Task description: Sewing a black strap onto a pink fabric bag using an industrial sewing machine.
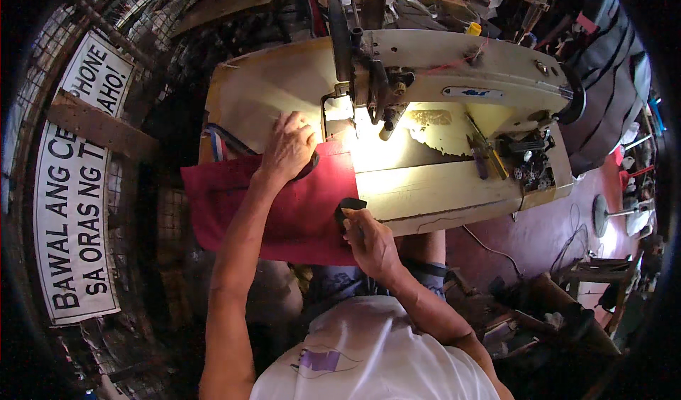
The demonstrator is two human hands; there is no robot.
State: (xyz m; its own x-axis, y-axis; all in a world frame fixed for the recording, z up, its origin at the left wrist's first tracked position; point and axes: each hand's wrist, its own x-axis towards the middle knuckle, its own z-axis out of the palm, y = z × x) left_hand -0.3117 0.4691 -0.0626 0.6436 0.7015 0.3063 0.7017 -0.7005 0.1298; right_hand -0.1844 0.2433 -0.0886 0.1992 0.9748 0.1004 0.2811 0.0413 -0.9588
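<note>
A red cloth lies over the left front of the sewing table and hangs past its near edge toward my lap. My left hand rests palm down at the cloth's far edge, its bent fingers slightly apart on the pale tabletop. Beside that palm a dark curved piece shows; most of it is hidden. Closer to me, my right hand pinches a small black piece of fabric at the cloth's right side. The sewing machine stands just beyond, its lamp lighting the needle area to the right of my left fingers.
A yellow-handled tool lies on the table near a tray of small metal parts. Dark striped cloth hangs behind the machine's right end. A lettered sign is fixed to wire mesh on the left. Cords cross the floor at right.
</note>
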